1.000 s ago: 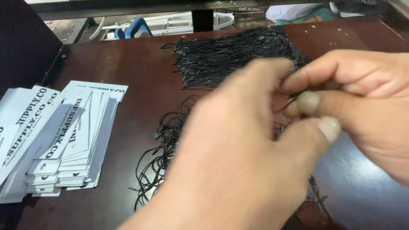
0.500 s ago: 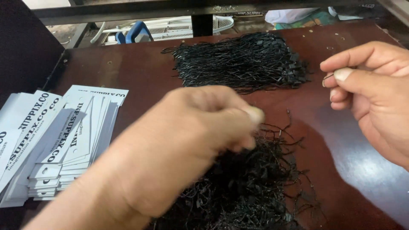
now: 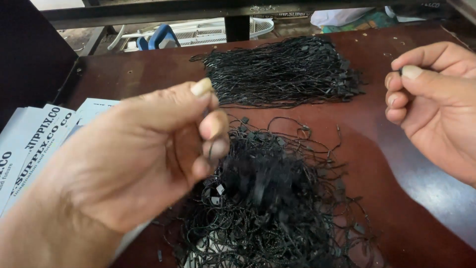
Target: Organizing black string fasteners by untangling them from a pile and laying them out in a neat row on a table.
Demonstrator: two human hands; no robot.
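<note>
Black cords (image 3: 277,198) lie tangled on the counter (image 3: 386,149), under the left hand (image 3: 148,159), whose grip is now raised and pinched on some strands. The right hand (image 3: 436,104) has moved farther right, fingers together; a neat cord bundle (image 3: 282,72) and white tags (image 3: 34,144) lie around.

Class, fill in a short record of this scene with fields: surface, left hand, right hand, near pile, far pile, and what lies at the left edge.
surface: dark reddish-brown table
left hand: left hand raised above the near pile, fingers pinched together; what it holds cannot be told
right hand: right hand at the right edge, thumb pressed to curled fingers, off the piles
near pile: tangled heap of black strings with small black clasps, loose and messy
far pile: neat bundle of black strings, strands lying side by side
left edge: white paper tags, fanned out and overlapping
</note>
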